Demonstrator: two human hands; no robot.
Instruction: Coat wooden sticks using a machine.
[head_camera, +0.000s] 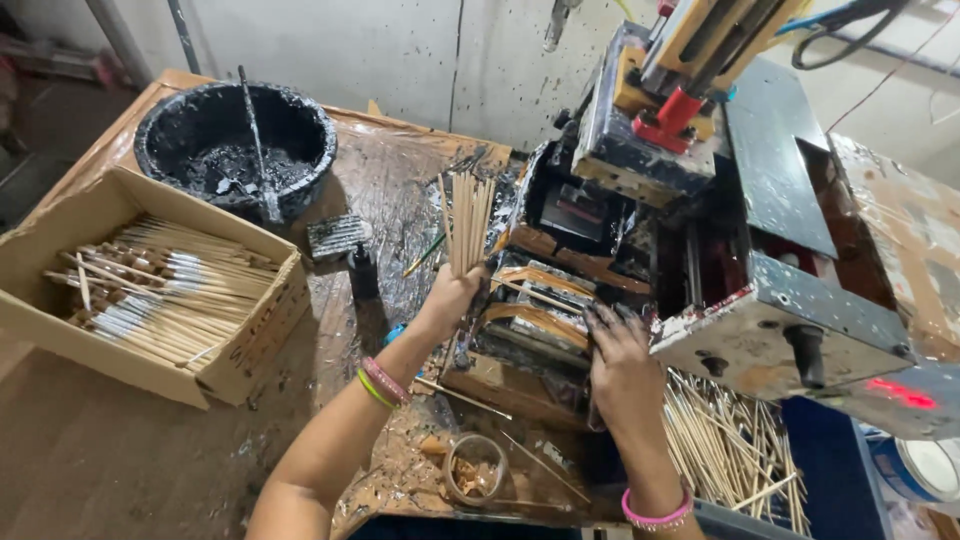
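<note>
Right hand (622, 362) lay flat, fingers spread, steadying the machine (700, 230) | left hand (452, 298) gripped a stick bundle (468, 222) upright, ready beside its feed | box (120, 330) far left.

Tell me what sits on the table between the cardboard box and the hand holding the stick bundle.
In the head view, between the cardboard box and the left hand gripping the stick bundle lie a small paint-caked block and a dark bottle on the stained table.

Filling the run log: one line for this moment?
left hand: holds stick bundle upright | right hand: on machine feed tray | box: sticks inside | tub: black paste
</note>
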